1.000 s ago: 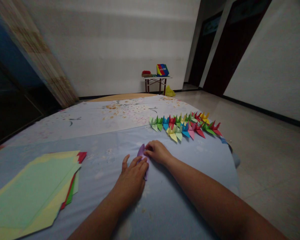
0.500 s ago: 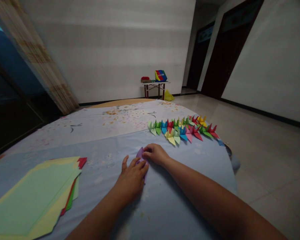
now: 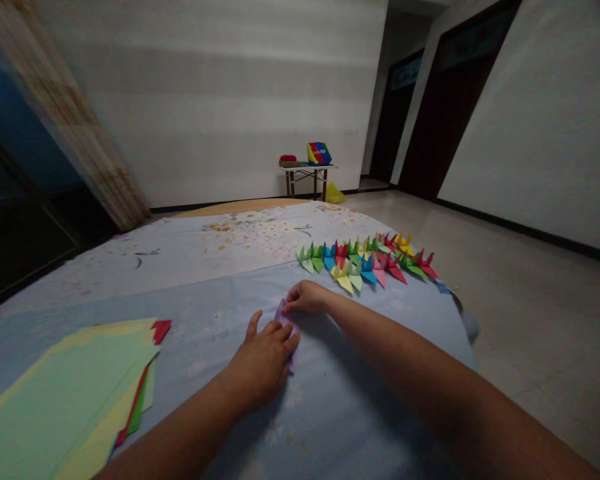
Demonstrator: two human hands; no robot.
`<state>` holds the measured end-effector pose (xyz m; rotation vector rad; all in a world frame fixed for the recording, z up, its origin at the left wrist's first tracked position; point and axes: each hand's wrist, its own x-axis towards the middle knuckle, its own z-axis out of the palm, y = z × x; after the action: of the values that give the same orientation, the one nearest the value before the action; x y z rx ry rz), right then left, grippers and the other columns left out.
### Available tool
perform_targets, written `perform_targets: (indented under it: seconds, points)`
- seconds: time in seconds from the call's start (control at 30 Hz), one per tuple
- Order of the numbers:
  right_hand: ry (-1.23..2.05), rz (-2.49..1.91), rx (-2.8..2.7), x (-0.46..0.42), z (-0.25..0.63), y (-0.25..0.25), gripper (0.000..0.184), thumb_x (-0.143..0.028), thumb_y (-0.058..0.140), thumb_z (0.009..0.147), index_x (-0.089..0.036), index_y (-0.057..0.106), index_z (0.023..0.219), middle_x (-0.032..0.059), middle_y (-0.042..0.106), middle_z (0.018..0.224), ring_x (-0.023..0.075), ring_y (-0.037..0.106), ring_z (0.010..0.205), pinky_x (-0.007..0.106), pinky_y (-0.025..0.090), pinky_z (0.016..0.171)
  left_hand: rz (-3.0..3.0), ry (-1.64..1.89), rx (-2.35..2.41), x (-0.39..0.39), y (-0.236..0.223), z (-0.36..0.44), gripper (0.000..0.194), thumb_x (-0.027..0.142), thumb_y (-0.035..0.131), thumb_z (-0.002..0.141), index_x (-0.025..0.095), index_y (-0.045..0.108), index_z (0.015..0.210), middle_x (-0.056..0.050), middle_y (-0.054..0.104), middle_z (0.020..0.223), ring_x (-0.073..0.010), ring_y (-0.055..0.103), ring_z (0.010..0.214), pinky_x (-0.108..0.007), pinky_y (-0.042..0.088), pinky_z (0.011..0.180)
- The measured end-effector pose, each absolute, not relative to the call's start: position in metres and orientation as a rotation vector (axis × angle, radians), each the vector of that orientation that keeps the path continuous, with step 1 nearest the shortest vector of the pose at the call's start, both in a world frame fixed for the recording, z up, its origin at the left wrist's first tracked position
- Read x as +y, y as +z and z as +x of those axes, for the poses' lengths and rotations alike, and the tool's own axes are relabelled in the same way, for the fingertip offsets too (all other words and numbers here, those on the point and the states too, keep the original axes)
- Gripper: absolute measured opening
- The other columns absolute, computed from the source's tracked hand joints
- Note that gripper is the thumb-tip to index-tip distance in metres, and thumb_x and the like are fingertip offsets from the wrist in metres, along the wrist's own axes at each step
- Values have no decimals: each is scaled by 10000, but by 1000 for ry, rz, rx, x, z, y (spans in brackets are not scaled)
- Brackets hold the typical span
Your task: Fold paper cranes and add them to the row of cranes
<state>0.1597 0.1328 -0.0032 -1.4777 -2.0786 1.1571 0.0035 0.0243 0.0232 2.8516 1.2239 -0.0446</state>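
Observation:
A small folded piece of purple origami paper (image 3: 280, 313) lies on the blue part of the tablecloth, mostly covered by my hands. My left hand (image 3: 266, 352) rests palm down over its lower part, fingers spread and pressing it to the cloth, thumb apart from the paper. At its upper end, my right hand (image 3: 307, 297) is closed in a pinch on the paper's edge. The fold beneath my fingers is partly hidden. Beyond my right hand stand several folded paper cranes (image 3: 367, 267) in rows, in green, blue, red, pink and yellow.
A stack of coloured paper sheets (image 3: 80, 387) lies at the left, pale green on top. The round table's edge curves along the right. Against the far wall, a small side table (image 3: 310, 168) bears a colourful box (image 3: 320, 154).
My right hand has shifted slightly along the purple paper's upper end, its fingers more tightly bent. My left hand stays pressed on the paper. The view has tilted a little.

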Motion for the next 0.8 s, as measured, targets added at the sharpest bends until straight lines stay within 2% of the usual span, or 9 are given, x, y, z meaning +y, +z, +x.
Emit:
perform_targets:
  seconds: [0.17, 0.37, 0.6, 0.7, 0.8]
  points:
    - [1205, -1464, -2074, 134, 161, 0, 187, -271, 680, 654, -110, 708, 745, -45, 545, 521, 52, 394, 478, 178, 292, 478, 2860, -24, 1220, 25, 30, 11, 355, 223, 448, 783, 223, 546, 1125, -88, 580, 1158, -252, 439, 1158, -540, 36, 1050]
    - [1262, -1428, -2082, 134, 165, 1, 201, -276, 653, 679, -113, 715, 779, -47, 555, 531, 51, 392, 480, 174, 302, 489, 2828, 30, 1298, 23, 19, 16, 289, 202, 443, 770, 192, 569, 1030, -101, 566, 1136, -255, 445, 1150, -542, 24, 1057]
    - [1352, -1376, -1957, 138, 165, 0, 188, -255, 675, 641, -100, 709, 743, -38, 556, 518, 45, 378, 458, 174, 293, 474, 2840, 46, 1288, 23, 14, 14, 307, 223, 445, 774, 204, 535, 1067, -92, 537, 1180, -253, 405, 1192, -535, 3, 1063]
    - [1291, -1394, -1850, 142, 163, -3, 182, -264, 663, 657, -96, 693, 721, -35, 546, 519, 46, 372, 447, 177, 289, 461, 2833, 22, 1289, 23, 16, 14, 311, 228, 449, 773, 207, 536, 1070, -92, 535, 1187, -254, 413, 1187, -533, 4, 1064]
    - [1153, -1419, -1752, 145, 164, -3, 225, -300, 594, 733, -91, 669, 768, -33, 529, 549, 52, 373, 474, 177, 287, 469, 2842, 33, 1288, 22, 16, 13, 307, 225, 453, 773, 205, 537, 1068, -95, 533, 1196, -255, 420, 1183, -532, -2, 1064]
